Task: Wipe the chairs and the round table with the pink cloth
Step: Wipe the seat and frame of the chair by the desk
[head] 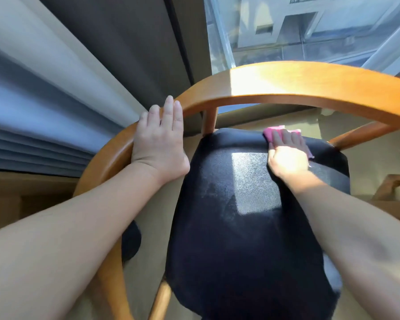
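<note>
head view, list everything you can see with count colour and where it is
chair: one, curved orange-brown wooden rail around a black seat, centre of the view
seat: one, black, padded, with a patch of sunlight on it, inside the rail
pink cloth: one, pink, at the far edge of the seat, under the right hand
curtain: one, blue-grey, pleated, on the left
window: one, clear glass with a pale building outside, top right
second wooden piece of furniture: one, brown, only partly in view at the right edge
left hand: one, flat on the left curve of the rail
right hand: one, pressing the cloth on the seat
</note>
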